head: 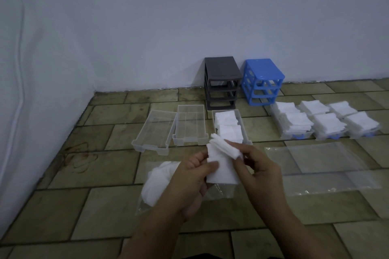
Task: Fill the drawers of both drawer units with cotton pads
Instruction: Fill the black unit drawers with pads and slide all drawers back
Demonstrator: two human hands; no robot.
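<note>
The stack of cotton pads (221, 162) sits between my hands above the floor: my left hand (189, 176) grips its lower edge, my right hand (255, 166) pinches the fanned top. Next I judge it goes into the half-filled drawer (240, 115) just beyond, squared up first.

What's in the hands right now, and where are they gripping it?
A stack of cotton pads. The left hand grips its lower left edge; the right hand pinches the fanned upper right edge with its fingers.
</note>
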